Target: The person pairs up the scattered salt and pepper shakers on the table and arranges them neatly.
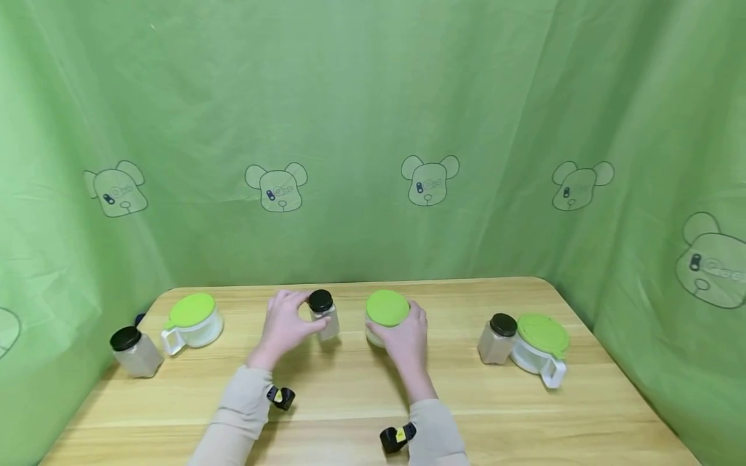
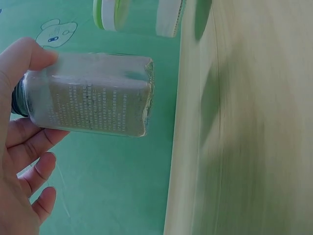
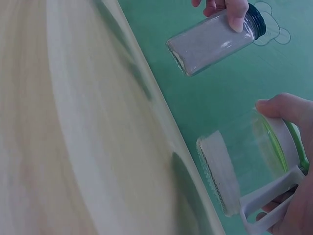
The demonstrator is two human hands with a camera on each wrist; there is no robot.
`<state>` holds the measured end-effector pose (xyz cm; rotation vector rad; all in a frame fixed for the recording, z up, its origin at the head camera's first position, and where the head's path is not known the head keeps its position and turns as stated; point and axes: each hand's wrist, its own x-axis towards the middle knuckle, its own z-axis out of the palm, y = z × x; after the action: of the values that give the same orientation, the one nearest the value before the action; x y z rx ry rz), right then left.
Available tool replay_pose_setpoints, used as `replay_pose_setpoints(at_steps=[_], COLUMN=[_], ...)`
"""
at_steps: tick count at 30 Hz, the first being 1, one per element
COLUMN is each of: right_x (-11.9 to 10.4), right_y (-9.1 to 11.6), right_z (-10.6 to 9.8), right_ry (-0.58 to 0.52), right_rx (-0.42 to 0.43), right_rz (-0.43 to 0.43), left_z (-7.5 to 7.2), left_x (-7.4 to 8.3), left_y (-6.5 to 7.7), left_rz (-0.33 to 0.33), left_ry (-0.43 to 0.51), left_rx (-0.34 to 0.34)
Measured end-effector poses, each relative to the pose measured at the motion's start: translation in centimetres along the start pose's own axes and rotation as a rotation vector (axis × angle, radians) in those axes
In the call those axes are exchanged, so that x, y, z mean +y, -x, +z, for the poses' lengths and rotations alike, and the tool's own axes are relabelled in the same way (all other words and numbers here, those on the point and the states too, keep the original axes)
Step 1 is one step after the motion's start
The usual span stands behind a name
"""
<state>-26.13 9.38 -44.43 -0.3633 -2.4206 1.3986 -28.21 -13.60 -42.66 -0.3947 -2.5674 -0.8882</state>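
Observation:
My left hand (image 1: 284, 325) pinches a black-lidded glass jar (image 1: 329, 323) between thumb and fingers near its neck. In the left wrist view, that jar (image 2: 88, 95) holds pale greyish contents and has small printed text on its side. A green-lidded clear jar (image 1: 387, 308) with a white handle is in my right hand (image 1: 409, 336), thumb on one side and fingers around the other. White contents lie at the bottom of this jar (image 3: 220, 171) in the right wrist view. Both jars are upright side by side, lifted off the wooden table (image 1: 326, 414).
On the table's left side stand another black-lidded jar (image 1: 138, 357) and a green-lidded handled jar (image 1: 195, 317). A similar pair, a black-lidded jar (image 1: 495, 343) and a green-lidded handled jar (image 1: 542, 336), sits close together at the right. Green curtain (image 1: 350, 97) surrounds the table's back and sides.

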Motion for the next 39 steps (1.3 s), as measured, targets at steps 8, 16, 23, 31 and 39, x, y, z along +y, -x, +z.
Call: replay_pose_setpoints(at_steps=[8, 16, 23, 31, 39], right_x=[0.8, 1.6, 2.3, 2.8, 2.7], right_y=[0.3, 0.3, 0.5, 0.7, 1.0], right_z=[-1.4, -2.1, -3.0, -3.3, -3.2], right_ry=[0.031, 0.056, 0.075, 0.101, 0.11], right_rx=[0.034, 0.057, 0.065, 0.078, 0.101], right_rz=[0.025, 0.026, 0.048, 0.073, 0.078], left_z=[0.7, 1.5, 2.0, 2.7, 3.1], left_x=[1.2, 2.1, 3.0, 3.9, 4.3], left_y=[-0.1, -0.5, -0.8, -1.2, -1.2], left_rz=[0.025, 0.059, 0.075, 0.075, 0.096], left_ry=[0.014, 0.029, 0.052, 0.053, 0.046], left_rx=[-0.004, 0.003, -0.014, -0.041, -0.041])
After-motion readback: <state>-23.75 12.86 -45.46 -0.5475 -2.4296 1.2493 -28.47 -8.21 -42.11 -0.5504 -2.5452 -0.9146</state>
